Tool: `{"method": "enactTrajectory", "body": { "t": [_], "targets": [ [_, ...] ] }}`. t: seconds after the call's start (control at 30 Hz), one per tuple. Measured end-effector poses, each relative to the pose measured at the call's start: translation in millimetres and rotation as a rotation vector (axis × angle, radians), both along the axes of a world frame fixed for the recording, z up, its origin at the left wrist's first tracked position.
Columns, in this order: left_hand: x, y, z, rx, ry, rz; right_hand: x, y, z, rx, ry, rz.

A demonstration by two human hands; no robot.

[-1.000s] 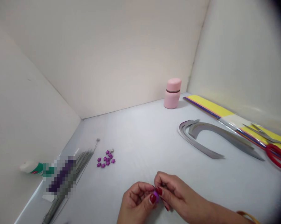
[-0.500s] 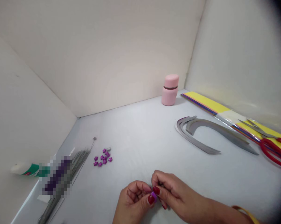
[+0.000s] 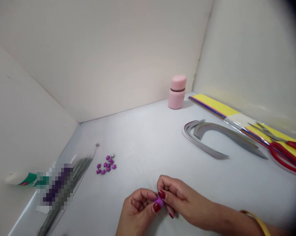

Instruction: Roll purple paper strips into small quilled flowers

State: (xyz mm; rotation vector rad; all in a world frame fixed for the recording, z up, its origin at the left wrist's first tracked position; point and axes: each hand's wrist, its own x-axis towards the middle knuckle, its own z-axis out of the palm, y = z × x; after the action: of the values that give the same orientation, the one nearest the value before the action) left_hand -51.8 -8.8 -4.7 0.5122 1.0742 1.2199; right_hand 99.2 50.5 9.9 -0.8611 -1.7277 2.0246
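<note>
A small glittery purple piece of folded paper (image 3: 159,201) is pinched between my two hands, its exact shape partly covered by fingertips. My left hand (image 3: 140,209) is closed, gripping it between thumb and forefinger from the left. From the right, my right hand (image 3: 178,200) pinches its upper edge with thumb and forefinger, the other fingers curled. Left of the hands lies a loose cluster of small purple stars (image 3: 108,166), with a silvery piece (image 3: 112,155) at the cluster's top.
Curved grey paper strips (image 3: 219,129) lie at right, near red-handled scissors (image 3: 275,147) resting on a yellow-topped pack of paper (image 3: 209,101). A pink flask (image 3: 176,93) stands at the back. Thin wires (image 3: 83,167) and a green-and-white tube (image 3: 27,179) are at left.
The whole view has shifted slightly, with everything a little further left and mostly higher. Slightly more of the purple paper shows between my fingers; both hands keep their pinch.
</note>
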Motion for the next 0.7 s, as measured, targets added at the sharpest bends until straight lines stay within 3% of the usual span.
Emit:
{"method": "enactTrajectory", "body": {
  "t": [0.17, 0.27, 0.33, 0.43, 0.5, 0.7],
  "targets": [
    [2, 0, 2.0, -0.013, 0.092, 0.055, -2, 1, -2.7, -0.051, 0.065, -0.035],
    [8, -5, 1.7, 0.106, 0.243, 0.158, -3, 0, -7.1, -0.071, 0.096, -0.085],
    [12, -10, 0.0, 0.227, 0.453, 0.197, -3, -2, -9.9, -0.069, 0.098, -0.093],
    [12, -15, -3.3, 0.357, 0.792, 0.134, -3, -4, -12.2, -0.038, 0.067, -0.081],
    [9, -15, -4.7, 0.417, 0.913, 0.092, -2, -4, -12.4, -0.021, 0.048, -0.077],
    [4, -12, -9.9, 0.454, 0.951, 0.046, 0, -4, -13.8, 0.038, 0.013, -0.082]
  ]
}}
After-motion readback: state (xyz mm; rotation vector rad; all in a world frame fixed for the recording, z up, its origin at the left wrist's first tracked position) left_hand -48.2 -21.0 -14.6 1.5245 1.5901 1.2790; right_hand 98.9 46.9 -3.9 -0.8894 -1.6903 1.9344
